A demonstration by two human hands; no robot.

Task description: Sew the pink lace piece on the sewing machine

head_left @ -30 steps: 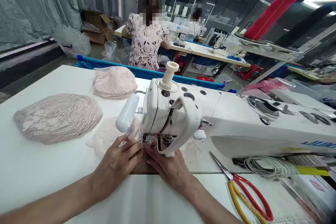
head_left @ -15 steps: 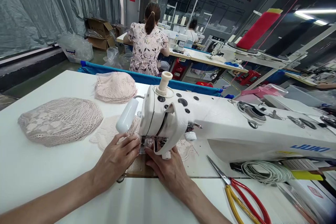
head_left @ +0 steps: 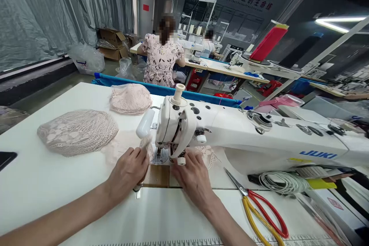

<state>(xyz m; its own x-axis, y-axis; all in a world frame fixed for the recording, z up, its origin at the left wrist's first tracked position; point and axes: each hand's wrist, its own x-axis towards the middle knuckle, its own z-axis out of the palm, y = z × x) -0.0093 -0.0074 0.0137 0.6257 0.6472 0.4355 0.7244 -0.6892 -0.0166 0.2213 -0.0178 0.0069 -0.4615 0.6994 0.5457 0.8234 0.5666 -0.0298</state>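
Observation:
My left hand (head_left: pixel 129 169) is closed on a bunched pale pink lace piece (head_left: pixel 148 148), left of the needle area of a white sewing machine (head_left: pixel 230 123). Beyond that hand, more pale lace lies flat on the table. To the right of the presser foot (head_left: pixel 158 153), my right hand (head_left: pixel 192 173) has its fingers bent together at the edge of another lace piece (head_left: pixel 208 155); the machine head partly hides its fingertips. The needle plate shows bare between both hands.
Two lace stacks (head_left: pixel 79 131) (head_left: pixel 131 99) sit at the left. Scissors (head_left: pixel 259 207) with red and yellow handles lie right of my right arm, near coiled cord (head_left: pixel 284 182). A ruler (head_left: pixel 173 243) runs along the front edge. Another person (head_left: pixel 163 59) sits ahead.
My left hand has moved slightly left, lifting lace away from the presser foot. My right hand has shifted right from under the machine head. The view has tilted and moved a little.

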